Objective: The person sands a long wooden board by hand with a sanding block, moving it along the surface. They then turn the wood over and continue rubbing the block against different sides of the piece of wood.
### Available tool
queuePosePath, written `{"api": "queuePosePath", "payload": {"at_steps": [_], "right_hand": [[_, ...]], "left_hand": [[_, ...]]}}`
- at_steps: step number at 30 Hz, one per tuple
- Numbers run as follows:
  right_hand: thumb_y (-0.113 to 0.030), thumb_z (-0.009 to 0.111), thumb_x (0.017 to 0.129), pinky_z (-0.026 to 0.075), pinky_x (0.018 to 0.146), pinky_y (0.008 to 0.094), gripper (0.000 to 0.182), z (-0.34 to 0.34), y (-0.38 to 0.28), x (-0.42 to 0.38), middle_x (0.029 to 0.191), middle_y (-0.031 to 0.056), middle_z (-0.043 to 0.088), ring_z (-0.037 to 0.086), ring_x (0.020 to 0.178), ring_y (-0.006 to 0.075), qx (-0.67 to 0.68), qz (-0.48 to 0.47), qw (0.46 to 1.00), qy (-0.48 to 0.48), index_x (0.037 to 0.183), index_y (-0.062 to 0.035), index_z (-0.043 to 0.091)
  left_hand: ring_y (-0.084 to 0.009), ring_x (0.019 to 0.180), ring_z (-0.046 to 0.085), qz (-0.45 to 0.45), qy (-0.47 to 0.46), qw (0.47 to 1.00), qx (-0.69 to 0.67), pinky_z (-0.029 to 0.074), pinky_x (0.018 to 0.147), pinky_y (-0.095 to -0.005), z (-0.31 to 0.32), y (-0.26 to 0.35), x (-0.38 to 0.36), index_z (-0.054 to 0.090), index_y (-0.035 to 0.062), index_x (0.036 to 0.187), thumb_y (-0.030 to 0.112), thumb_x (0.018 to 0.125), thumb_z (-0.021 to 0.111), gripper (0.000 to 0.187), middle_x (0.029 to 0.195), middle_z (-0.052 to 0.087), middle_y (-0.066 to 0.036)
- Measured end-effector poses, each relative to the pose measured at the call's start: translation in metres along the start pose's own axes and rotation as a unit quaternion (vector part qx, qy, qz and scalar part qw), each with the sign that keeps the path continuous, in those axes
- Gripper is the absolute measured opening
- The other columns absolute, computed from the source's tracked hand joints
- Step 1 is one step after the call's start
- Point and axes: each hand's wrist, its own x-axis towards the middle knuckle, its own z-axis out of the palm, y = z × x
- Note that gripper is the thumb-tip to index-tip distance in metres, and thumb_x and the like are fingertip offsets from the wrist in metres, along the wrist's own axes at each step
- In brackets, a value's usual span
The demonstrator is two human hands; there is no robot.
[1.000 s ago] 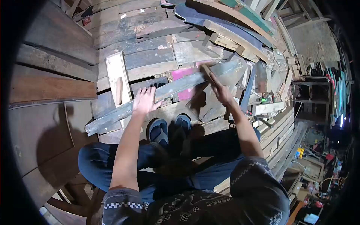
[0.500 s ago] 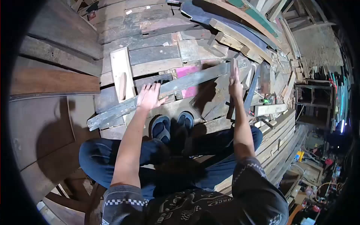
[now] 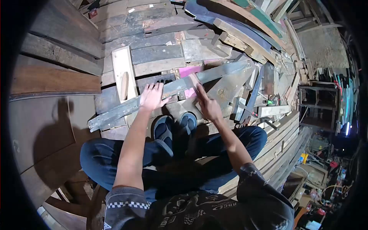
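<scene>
Face of the small wood block against the plank, hidden

The long board is narrow, straight and worn grey, with pale scuffs and blotches, and it slants from left of centre, at mid-height, up to the upper right of centre. The small brown wooden piece, slim and bar-like, is tilted across the board's near edge, close to the centre of the frame.

Wooden planks cover the floor; a shelf unit stands right.
</scene>
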Motion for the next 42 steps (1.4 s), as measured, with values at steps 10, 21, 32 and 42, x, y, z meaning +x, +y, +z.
{"api": "queuePosePath", "payload": {"at_steps": [10, 21, 32, 42], "right_hand": [[-0.019, 0.056, 0.097, 0.051, 0.068, 0.0606, 0.068, -0.012, 0.01, 0.01, 0.094, 0.0332, 0.066, 0.064, 0.081, 0.0534, 0.003, -0.001, 1.0, -0.013, 0.156, -0.0298, 0.024], [-0.015, 0.057, 0.096, 0.054, 0.076, 0.0557, 0.069, -0.027, 0.026, 0.032, 0.101, 0.0307, 0.067, 0.063, 0.094, 0.0507, 0.033, 0.097, 0.993, 0.05, 0.156, -0.0319, 0.026], [-0.025, 0.054, 0.097, 0.049, 0.066, 0.0622, 0.067, -0.01, -0.018, 0.023, 0.083, 0.0323, 0.066, 0.063, 0.075, 0.0539, 0.025, 0.145, 0.987, 0.061, 0.155, -0.035, 0.023], [-0.022, 0.055, 0.094, 0.051, 0.077, 0.059, 0.076, 0.005, -0.053, 0.01, 0.09, 0.0262, 0.07, 0.066, 0.084, 0.0497, 0.038, 0.1, 0.994, 0.035, 0.157, -0.0357, 0.016]], "left_hand": [[-0.0333, 0.121, 0.057, -0.002, -0.015, 1.0, 0.004, 0.041, 0.104, -0.0475, 0.0, 0.0, 0.002, 0.051, 0.001, 0.13, 0.063, 0.086, 0.058, 0.076, 0.126, 0.063, -0.018], [-0.0329, 0.112, 0.06, -0.002, 0.013, 1.0, -0.022, 0.043, 0.101, -0.0461, 0.003, -0.001, 0.001, 0.053, 0.0016, 0.125, 0.06, 0.082, 0.064, 0.073, 0.115, 0.066, -0.018], [-0.0327, 0.113, 0.059, 0.001, 0.061, 0.998, -0.007, 0.043, 0.102, -0.046, 0.018, -0.004, -0.001, 0.053, 0.0023, 0.124, 0.062, 0.082, 0.064, 0.074, 0.116, 0.065, -0.016], [-0.0364, 0.115, 0.053, -0.1, 0.146, 0.96, -0.217, 0.035, 0.103, -0.0469, -0.03, -0.03, -0.019, 0.058, 0.0058, 0.124, 0.053, 0.089, 0.06, 0.059, 0.121, 0.062, -0.019]]}}
